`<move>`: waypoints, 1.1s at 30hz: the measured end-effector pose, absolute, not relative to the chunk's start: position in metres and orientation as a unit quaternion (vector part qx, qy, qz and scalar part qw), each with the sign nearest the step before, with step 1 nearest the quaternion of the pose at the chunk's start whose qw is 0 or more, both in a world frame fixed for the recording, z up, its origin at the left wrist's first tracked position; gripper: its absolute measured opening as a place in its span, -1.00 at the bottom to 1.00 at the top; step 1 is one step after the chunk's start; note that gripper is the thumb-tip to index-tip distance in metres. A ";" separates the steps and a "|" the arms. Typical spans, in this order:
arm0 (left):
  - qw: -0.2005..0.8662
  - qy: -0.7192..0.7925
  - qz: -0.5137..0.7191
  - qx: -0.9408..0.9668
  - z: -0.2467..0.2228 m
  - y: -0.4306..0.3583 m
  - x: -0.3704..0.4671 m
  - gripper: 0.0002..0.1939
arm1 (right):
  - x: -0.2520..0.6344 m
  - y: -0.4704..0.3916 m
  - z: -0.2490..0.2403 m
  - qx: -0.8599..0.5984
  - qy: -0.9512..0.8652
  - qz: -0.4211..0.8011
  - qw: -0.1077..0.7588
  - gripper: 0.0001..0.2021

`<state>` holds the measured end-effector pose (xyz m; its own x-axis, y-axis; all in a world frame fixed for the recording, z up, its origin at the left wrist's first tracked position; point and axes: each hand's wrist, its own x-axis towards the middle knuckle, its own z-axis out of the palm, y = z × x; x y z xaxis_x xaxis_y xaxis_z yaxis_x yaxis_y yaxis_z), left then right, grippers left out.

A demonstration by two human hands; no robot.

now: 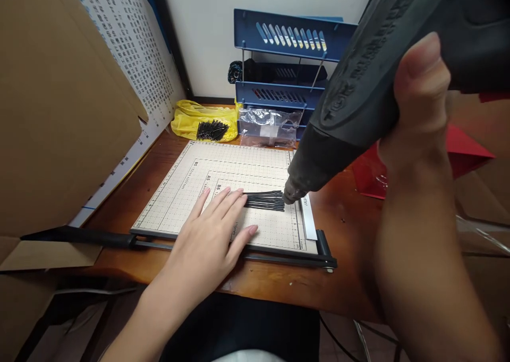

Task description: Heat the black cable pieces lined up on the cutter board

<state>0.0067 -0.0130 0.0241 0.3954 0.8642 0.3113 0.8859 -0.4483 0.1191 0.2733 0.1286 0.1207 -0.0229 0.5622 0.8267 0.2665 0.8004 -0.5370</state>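
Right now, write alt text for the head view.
A right hand holds a black heat gun, nozzle at the ends of a bundle of black tubes that a left hand presses onto a gridded paper cutter. Behind stand a blue tray rack and a yellow bag.

Head view, steeply down, close

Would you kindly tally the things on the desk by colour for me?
Black: 3 – heat gun, tube bundle on the cutter, tube pile on the bag
Yellow: 1 – bag
Blue: 1 – tray rack
Red: 1 – sheet
Clear: 1 – packet
Cream: 1 – cutter
Total: 8
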 end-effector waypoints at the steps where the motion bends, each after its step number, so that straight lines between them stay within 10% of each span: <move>1: 0.036 -0.519 -0.185 -0.834 0.023 -0.012 0.009 -0.51 | 0.271 0.128 0.120 -0.290 -0.711 0.106 0.631 -0.45; 15: 0.024 -0.496 -0.130 -0.858 0.007 -0.013 0.032 -0.29 | 0.264 0.116 0.119 -0.264 -0.764 0.078 0.583 -0.66; 24: -0.031 -0.546 -0.246 -0.800 0.028 0.022 0.026 -0.70 | 0.272 0.130 0.112 -0.291 -0.753 -0.006 0.590 -0.67; 33: 0.024 -0.582 -0.070 -0.810 0.032 0.057 0.046 -0.75 | 0.268 0.122 0.116 -0.320 -0.732 0.025 0.601 -0.65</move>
